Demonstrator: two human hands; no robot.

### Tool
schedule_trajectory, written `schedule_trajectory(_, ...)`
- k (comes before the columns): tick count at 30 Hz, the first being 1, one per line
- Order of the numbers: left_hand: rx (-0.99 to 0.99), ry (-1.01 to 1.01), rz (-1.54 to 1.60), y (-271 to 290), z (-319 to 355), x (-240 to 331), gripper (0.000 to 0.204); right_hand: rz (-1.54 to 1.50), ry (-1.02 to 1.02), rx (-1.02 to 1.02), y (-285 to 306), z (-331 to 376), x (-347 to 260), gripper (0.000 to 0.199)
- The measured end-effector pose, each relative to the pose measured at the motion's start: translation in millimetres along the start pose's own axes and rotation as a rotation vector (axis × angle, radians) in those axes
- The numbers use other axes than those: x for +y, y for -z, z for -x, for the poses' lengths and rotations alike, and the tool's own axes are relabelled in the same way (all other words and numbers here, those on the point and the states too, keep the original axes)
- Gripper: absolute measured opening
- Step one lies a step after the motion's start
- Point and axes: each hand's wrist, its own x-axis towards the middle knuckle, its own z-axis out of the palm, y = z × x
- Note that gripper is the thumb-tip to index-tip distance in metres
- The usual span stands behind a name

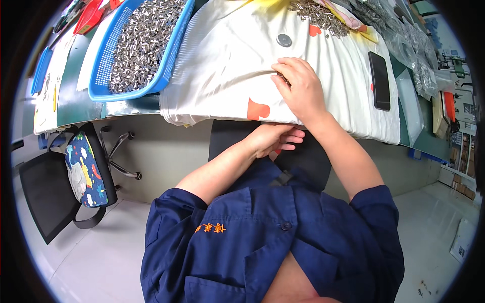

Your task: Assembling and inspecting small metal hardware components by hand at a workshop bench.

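My right hand (298, 88) lies on the white cloth (227, 60) that covers the table, its fingers curled over several small metal pieces near the table's front edge. Just under that edge my left hand (275, 139) is cupped palm up, fingers apart, below the right hand. Whether anything lies in the left palm cannot be seen. A heap of small metal pieces (318, 15) rests on the cloth further back. A grey round disc (284, 40) sits on the cloth beyond my right hand.
A blue plastic basket (103, 65) full of small metal parts stands at the left of the table. A black phone (380, 81) lies on the cloth at the right. Clear bags of parts (414, 45) are at the far right. A black chair with a patterned cushion (86, 169) stands at my left.
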Motion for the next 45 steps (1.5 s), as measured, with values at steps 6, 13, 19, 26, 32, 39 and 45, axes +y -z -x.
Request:
schedule_trajectory(6,-0.003,-0.030,-0.040,8.3,0.7,-5.2,0.031,-0.011,-0.078,0.070,9.6,-15.8,3.6,0.018)
schedule_trajectory(13,-0.411,-0.238,-0.667,-5.3,29.8,8.5,0.025,-0.037,0.185,0.008,-14.9,-84.9,13.2,0.021)
schedule_trajectory(19,0.226,-0.753,-1.110,-38.4,88.8,134.2,0.022,0.104,0.080,-0.104,-16.6,-143.2,91.9,0.025)
schedule_trajectory(26,0.758,-0.869,-1.853,15.0,47.2,149.4,0.035,0.085,0.140,-0.237,-56.0,-163.1,93.0,0.032)
schedule_trajectory(32,0.838,-0.833,-1.923,22.6,45.1,146.7,0.038,-0.077,0.095,0.007,-27.3,-155.1,64.5,0.023)
schedule_trajectory(39,0.851,-1.061,-1.737,31.1,30.4,167.9,0.023,-0.201,0.173,-0.209,-5.3,-71.0,36.2,0.021)
schedule_trajectory(45,0.852,-1.041,-2.014,43.2,20.4,173.8,0.023,0.000,0.236,-0.174,-10.1,-53.4,23.7,0.021)
